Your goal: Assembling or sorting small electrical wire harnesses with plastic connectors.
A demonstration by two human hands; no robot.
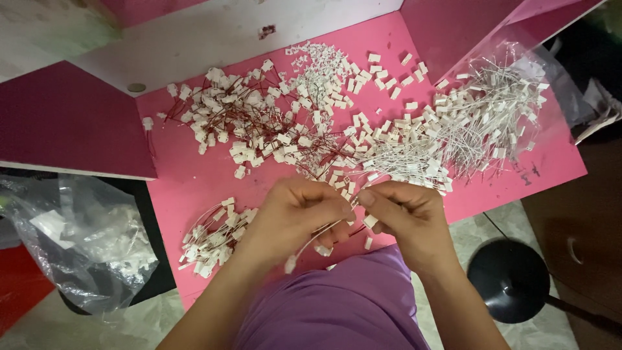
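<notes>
Fingertips met over the near edge of the pink table (188, 175): my left hand (295, 214) and right hand (405, 210) both pinched one white wire (315, 237) between them. Its connector (290, 264) dangled just below my left hand, another (370, 221) touched my right thumb. Left of the grip lay a small pile (210, 240) of white-wired pieces. Beyond it spread red-wired ones (246, 123), loose plugs (382, 71) and, further right, white leads (479, 123) on a clear bag (551, 65).
</notes>
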